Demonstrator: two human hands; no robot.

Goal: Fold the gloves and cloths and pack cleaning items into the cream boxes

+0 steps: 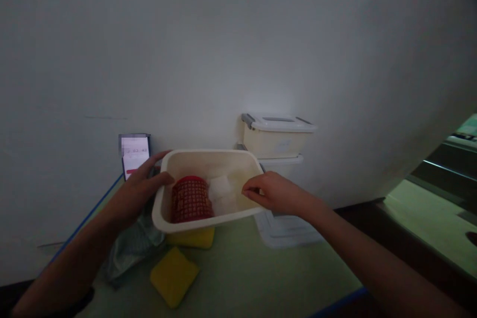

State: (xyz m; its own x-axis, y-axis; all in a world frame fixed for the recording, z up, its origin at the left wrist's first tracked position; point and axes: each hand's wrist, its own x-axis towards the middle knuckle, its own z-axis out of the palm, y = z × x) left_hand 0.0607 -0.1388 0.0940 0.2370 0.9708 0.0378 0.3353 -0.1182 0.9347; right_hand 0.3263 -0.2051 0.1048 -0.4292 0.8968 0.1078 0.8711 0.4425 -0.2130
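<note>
A cream plastic tub (175,218) is tilted toward me above the table. My left hand (143,186) grips its left rim, thumb over the edge. My right hand (274,191) is closed on its right rim. Inside the tub lie a red patterned cup (191,199) on its side and some white crumpled pieces (221,194).
Two yellow sponges (174,274) lie on the pale green table under and in front of the tub. A crumpled grey bag (134,243) sits at the left. A phone (134,155) leans on the wall. Stacked lidded boxes (278,136) stand behind, a clear lid (285,231) beside them.
</note>
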